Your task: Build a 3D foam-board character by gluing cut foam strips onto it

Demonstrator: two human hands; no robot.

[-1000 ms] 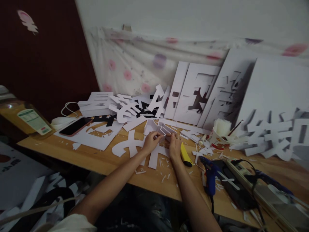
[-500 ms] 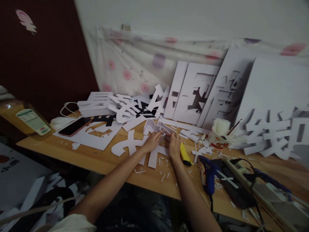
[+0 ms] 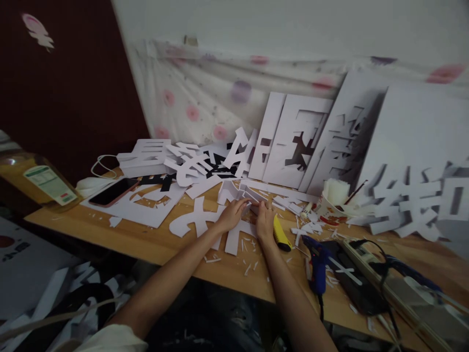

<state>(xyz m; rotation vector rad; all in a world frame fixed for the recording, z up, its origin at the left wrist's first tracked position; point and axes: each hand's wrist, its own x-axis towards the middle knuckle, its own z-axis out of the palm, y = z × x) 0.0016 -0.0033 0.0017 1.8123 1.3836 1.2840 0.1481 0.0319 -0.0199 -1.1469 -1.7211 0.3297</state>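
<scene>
My left hand [image 3: 230, 215] and my right hand [image 3: 264, 221] are close together over the middle of the wooden table [image 3: 146, 242]. Both press their fingers on a small white foam-board piece [image 3: 248, 197] with folded strips. The fingers are curled onto it. A flat white cut-out character [image 3: 200, 222] lies under my left wrist. A yellow utility knife [image 3: 281, 234] lies just right of my right hand, untouched.
A blue glue gun [image 3: 318, 259] and a power strip [image 3: 370, 261] lie to the right. A phone [image 3: 113, 191] rests on white sheets at the left. Cut foam boards [image 3: 300, 142] lean on the wall. A paper cup [image 3: 331, 208] holds glue sticks. Scraps litter the table.
My left hand has shifted slightly lower and flatter onto the foam-board piece. My right hand stays nearly in place.
</scene>
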